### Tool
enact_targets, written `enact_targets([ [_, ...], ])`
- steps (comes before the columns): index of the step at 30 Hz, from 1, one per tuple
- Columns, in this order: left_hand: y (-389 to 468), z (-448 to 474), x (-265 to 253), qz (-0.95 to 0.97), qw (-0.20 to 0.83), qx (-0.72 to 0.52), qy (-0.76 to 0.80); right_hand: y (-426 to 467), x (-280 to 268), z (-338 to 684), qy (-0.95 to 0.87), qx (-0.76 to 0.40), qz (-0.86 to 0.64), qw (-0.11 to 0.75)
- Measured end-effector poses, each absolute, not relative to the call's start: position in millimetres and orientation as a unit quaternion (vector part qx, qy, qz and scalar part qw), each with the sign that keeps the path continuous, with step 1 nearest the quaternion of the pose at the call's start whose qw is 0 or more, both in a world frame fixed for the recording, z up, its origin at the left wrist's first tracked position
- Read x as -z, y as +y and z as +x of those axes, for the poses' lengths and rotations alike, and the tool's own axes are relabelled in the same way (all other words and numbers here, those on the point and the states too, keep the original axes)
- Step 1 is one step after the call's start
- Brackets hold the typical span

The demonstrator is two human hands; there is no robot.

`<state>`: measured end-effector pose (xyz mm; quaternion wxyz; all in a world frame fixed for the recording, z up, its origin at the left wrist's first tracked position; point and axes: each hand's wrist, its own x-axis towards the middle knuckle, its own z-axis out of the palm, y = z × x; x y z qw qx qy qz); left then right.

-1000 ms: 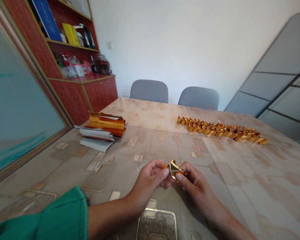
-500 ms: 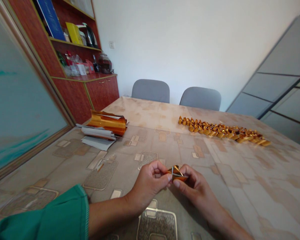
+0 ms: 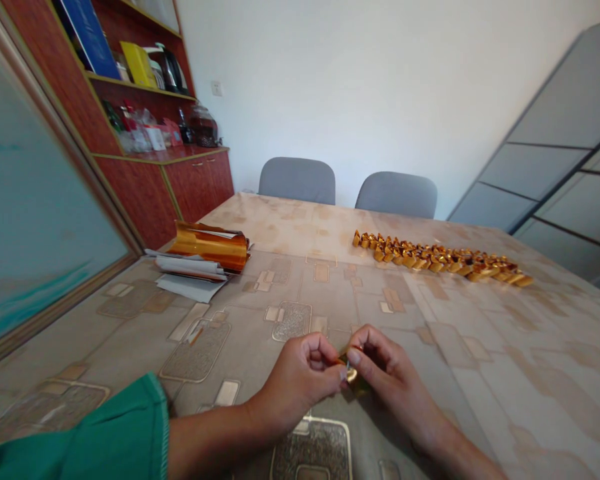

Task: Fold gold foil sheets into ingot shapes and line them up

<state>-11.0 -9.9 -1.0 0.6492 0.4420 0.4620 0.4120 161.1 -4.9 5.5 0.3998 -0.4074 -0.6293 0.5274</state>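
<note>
Between my two hands is a small piece of folded gold foil paper, held just above the table near its front middle. My left hand pinches its left side between thumb and fingers. On the other side, my right hand grips it with the thumb pressed on the upper part. Fingers cover much of the piece, so its exact shape is hard to see. Several finished gold foil ingots stand in close rows at the right back of the table. A curled stack of gold foil sheets with pale backs lies at the left.
A patterned cloth covers the table. Two grey chairs stand along its far edge. A reddish wooden cabinet with shelves is at the back left, beside a sliding glass door.
Both hands have shifted their grip on the foil piece. Its open, pointed folds faced up before; now it is tilted and more covered by my fingers. The view has swung slightly right.
</note>
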Motion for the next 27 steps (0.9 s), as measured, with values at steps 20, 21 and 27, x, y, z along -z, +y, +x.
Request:
enact_targets([
  [20, -0.6, -16.8, -6.9, 0.434, 0.65, -0.447, 0.435, -2.6, -4.7, 153.6, -0.599, -0.555, -0.383, 0.432],
  [21, -0.3, -16.8, -7.4, 0.435, 0.652, -0.45, 0.428, -2.4, -5.7, 153.1, -0.591, -0.573, -0.376, 0.425],
  [27, -3.7, -19.7, -14.6, 0.462, 0.637, -0.475, 0.394, -5.5, -11.5, 152.4, -0.546, -0.586, -0.404, 0.441],
])
